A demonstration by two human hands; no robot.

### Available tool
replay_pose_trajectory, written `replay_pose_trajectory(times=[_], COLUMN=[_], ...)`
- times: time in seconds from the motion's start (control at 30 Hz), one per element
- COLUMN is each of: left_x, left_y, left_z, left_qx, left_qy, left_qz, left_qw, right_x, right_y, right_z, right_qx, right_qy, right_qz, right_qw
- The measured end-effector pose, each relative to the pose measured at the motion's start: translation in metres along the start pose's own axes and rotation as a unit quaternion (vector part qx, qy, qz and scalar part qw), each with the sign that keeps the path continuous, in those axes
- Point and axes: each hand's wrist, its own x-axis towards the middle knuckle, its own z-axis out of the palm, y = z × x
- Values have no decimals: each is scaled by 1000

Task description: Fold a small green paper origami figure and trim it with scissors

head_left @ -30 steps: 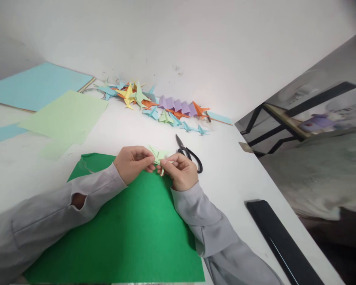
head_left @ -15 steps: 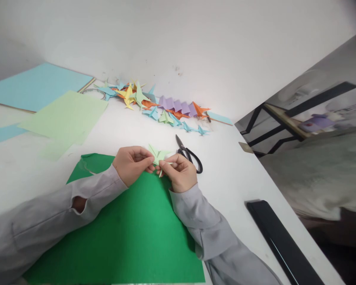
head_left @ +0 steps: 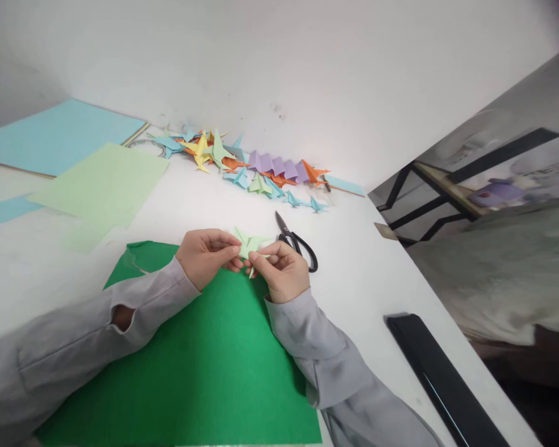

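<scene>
A small pale green folded paper figure (head_left: 250, 243) is held between both hands above the far edge of a dark green sheet (head_left: 200, 366). My left hand (head_left: 206, 256) pinches its left side with fingertips closed. My right hand (head_left: 282, 271) pinches its right side, fingers curled shut on it. Black scissors (head_left: 296, 243) lie on the white table just beyond my right hand.
A row of coloured folded paper figures (head_left: 251, 171) lies along the wall. A pale green sheet (head_left: 102, 183) and light blue sheets (head_left: 58, 133) lie at the left. A long black flat object (head_left: 440, 379) lies near the table's right edge (head_left: 414, 273).
My right hand's fingers have shifted slightly on the paper figure, closing in toward the left hand. Everything else has stayed where it was.
</scene>
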Motion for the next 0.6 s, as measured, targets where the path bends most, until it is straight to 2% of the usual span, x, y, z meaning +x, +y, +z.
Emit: replay_pose_trajectory(times=[0.43,0.6], left_x=[1,1], left_y=[0,0], left_z=[-2,-1], left_qx=[-41,-30], left_qy=[-18,-22], left_qz=[-38,-24], left_qw=[998,999], right_x=[1,1], right_y=[1,3], right_z=[-2,-2], right_qx=[1,-3], right_qy=[-3,-1], right_qz=[1,-4], right_qw=[1000,1000])
